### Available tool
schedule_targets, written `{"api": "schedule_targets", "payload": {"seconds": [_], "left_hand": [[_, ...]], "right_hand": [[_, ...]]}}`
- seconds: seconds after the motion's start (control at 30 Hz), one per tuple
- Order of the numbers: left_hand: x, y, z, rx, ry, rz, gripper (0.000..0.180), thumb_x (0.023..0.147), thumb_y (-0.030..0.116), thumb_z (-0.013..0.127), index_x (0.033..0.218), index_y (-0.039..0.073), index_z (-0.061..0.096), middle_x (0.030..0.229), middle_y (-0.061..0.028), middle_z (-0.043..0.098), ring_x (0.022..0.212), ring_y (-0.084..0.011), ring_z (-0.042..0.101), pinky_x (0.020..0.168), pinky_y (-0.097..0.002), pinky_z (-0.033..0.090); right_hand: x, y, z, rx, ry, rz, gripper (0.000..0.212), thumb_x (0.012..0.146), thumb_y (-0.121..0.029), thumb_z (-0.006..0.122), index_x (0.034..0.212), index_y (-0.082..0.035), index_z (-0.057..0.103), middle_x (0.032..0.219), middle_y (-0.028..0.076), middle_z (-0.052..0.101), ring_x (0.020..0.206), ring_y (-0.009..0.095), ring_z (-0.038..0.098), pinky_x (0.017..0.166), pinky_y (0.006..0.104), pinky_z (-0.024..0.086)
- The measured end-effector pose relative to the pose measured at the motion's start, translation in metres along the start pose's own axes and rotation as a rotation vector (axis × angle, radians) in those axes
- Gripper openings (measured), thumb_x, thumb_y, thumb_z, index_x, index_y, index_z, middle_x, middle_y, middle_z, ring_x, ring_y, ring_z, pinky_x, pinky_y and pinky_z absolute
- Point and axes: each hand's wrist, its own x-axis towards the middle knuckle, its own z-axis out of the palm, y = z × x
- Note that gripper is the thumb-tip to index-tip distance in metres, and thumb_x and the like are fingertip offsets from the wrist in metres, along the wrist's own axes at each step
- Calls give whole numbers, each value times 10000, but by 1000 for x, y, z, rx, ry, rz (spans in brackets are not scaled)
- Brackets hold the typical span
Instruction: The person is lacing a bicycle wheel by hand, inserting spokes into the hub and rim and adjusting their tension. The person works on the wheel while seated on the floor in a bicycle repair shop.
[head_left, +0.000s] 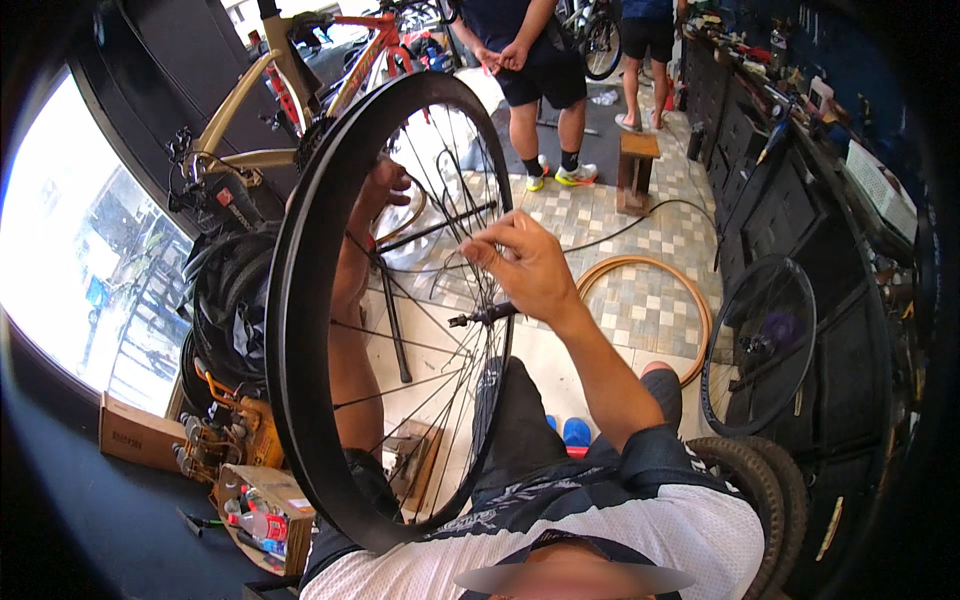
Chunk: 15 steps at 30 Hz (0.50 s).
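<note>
- The person's bare right hand (pixel 525 265) had its thumb and fingers drawn close together at the thin black spokes (pixel 400 338); whether it pinched one could not be told.
- The bare left hand (pixel 383 188) showed through the spokes, fingers curled, its hold unclear.
- The black bicycle wheel with a deep, smooth rim (pixel 298 300) stood upright before the person's torso, its dark cylindrical hub (pixel 492 314) just below the right hand.
- Farther out, a thin tan hoop (pixel 706 320) lay on the checkered tile floor (pixel 640 225).
</note>
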Motion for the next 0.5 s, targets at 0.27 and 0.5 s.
{"api": "schedule_targets", "payload": {"seconds": [0.27,0.5], "left_hand": [[4,3,28,-224,28,134,331,929,37,792,1231,-35,678,986,-84,706,867,-149,690,786,-281,597],[6,2,29,-165,39,75,358,906,18,810,1241,-24,688,1048,-98,727,932,-146,707,834,-287,608]], "right_hand": [[-13,-4,2,98,116,18,318,999,-285,717,858,0,723,696,98,538,666,226,525,625,388,413],[-9,-20,1,-86,156,-18,309,989,-239,679,781,-10,678,706,146,570,655,320,573,616,431,445]]}}
